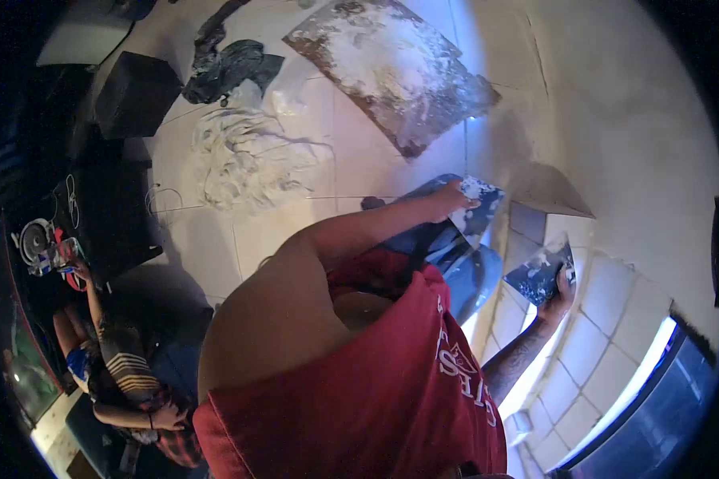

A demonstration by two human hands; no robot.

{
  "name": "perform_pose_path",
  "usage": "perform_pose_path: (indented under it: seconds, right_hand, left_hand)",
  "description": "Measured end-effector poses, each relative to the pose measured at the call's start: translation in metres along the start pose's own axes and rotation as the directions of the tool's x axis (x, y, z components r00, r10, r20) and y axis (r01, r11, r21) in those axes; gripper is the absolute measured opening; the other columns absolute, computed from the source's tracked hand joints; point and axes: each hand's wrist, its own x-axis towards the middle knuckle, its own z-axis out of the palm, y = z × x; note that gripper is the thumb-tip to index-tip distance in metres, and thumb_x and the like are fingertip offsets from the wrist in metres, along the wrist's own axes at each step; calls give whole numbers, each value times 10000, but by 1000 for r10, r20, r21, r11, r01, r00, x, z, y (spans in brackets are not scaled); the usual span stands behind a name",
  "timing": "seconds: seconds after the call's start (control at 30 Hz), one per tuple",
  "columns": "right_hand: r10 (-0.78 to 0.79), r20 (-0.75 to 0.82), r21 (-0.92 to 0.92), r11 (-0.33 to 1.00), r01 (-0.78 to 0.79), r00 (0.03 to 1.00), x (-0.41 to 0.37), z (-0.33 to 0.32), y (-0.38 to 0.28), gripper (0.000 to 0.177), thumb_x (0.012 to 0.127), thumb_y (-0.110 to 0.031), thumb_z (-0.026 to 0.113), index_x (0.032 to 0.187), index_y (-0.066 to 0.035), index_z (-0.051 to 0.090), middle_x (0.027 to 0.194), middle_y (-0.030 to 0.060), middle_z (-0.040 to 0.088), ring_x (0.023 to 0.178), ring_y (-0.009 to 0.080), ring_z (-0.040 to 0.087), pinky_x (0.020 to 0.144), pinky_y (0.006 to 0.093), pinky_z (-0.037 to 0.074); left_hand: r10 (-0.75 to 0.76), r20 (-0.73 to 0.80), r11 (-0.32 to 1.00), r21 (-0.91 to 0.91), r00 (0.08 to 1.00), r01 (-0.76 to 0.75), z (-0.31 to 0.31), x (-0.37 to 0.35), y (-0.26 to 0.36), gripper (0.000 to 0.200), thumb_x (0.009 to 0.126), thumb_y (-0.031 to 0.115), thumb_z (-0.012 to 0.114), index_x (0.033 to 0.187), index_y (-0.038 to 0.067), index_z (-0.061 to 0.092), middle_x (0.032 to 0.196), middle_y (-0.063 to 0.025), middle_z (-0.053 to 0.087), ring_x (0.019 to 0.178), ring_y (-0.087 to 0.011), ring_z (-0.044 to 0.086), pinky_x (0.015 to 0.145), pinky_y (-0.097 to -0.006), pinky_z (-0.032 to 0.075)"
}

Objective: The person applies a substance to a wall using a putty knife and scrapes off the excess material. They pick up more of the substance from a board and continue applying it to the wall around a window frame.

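Note:
My left hand (448, 201) is closed on the edge of a flat dark plate (485, 209), its face smeared with white paste. To the right, my right hand (566, 292) grips a second dark, square-cornered blade (538, 275), also spotted with white paste. This blade is held close to the wall (639, 128), apart from the plate in my left hand. Whether either tool has a handle is hidden by my fingers.
A brown board (359, 100) heaped with white paste lies on the tiled floor. Near it are a crumpled whitish sheet (252, 160) and black plastic (236, 68). A dark box (136, 96) stands farther left. Another person (136, 375) sits at lower left beside a fan (36, 239).

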Motion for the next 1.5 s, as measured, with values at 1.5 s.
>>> perform_pose_path:
  seconds: [1.5]
  right_hand:
    - [272,834,-192,959,-210,479,79,255,279,340,837,-47,428,1137,113,417,1152,211,478,1032,267,486,950,355,354]
  left_hand:
    - [422,-571,719,-262,704,-643,-164,-282,-11,216,769,6,576,972,66,533,870,1,587,781,-92,568,677,-244,485]
